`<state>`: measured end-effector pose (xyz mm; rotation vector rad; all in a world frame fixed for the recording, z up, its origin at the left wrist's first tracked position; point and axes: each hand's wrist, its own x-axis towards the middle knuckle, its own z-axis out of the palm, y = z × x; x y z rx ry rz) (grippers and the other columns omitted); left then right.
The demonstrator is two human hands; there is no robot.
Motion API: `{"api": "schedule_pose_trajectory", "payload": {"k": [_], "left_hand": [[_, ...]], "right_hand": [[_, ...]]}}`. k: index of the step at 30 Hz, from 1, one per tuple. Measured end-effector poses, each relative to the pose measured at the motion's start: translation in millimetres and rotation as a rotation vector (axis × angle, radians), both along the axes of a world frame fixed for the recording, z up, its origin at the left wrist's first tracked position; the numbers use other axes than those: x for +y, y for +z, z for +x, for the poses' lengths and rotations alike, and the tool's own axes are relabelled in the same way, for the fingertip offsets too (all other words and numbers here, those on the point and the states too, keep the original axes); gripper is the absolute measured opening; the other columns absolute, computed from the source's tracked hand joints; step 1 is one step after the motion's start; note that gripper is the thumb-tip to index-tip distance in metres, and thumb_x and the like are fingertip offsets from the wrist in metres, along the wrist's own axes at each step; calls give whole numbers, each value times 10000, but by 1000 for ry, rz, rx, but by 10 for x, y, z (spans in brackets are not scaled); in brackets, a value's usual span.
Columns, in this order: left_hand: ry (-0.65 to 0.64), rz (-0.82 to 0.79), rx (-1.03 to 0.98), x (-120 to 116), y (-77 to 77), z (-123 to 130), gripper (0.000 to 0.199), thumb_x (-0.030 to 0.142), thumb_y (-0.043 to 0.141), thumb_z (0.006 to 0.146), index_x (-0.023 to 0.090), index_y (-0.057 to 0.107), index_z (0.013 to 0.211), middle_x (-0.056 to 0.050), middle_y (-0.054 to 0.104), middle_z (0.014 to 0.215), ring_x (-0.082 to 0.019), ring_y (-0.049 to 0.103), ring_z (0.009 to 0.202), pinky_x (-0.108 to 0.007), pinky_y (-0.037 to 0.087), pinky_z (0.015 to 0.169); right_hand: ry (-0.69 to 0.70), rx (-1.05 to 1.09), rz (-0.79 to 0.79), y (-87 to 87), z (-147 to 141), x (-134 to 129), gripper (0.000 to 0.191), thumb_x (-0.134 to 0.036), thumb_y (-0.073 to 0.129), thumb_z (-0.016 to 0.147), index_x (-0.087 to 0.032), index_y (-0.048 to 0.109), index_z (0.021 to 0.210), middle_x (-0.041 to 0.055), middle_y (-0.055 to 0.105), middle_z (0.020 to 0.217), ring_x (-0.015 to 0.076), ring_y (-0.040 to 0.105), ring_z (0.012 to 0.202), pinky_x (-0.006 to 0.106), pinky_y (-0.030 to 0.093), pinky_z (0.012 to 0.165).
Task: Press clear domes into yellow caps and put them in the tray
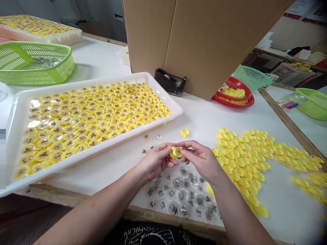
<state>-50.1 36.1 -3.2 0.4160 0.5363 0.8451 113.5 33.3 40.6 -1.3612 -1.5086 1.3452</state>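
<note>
Both my hands meet above the white table, holding a small round yellow plastic cap. My left hand pinches it from one side and my right hand from the other, with a clear printed insert showing in it. A white plastic tray of many filled yellow caps lies to the left of my hands. Below them is a heap of clear domes with dark prints. Loose flat yellow pieces are spread to the right, and a single yellow cap lies just beyond my fingers.
A large cardboard box stands at the far side, with a black tape dispenser at its foot. Green baskets and red plates of yellow pieces stand nearby. Another filled tray sits at the far left.
</note>
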Motion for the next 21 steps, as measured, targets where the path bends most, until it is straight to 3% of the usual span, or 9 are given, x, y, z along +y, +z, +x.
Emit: {"api": "schedule_pose_trajectory", "payload": {"k": [5,11,21], "left_hand": [[10,30,7,-17,4,9,195,247,568,857,112,598,995,-68,638,755,-97,629,573,-143,494,509],[-4,83,85,-40,12,11,274,322,659,789,129,610,978,-47,622,743,-86,593,554,-166,454,496],[55,160,96,-57,47,8,290,298,718,730,154,649,971,-44,634,831,-94,589,662,-206,458,603]], "right_hand": [[33,-135,176,26,18,-64,220,-239,618,785,-237,665,1000,37,602,990,116,603,693,276,517,617],[80,-441,392,156,-1,-105,176,-211,677,737,-221,656,911,20,634,815,142,596,677,285,508,613],[78,-500,561,179,26,-173,222,-183,679,759,-247,643,968,7,658,875,138,625,709,293,525,672]]}}
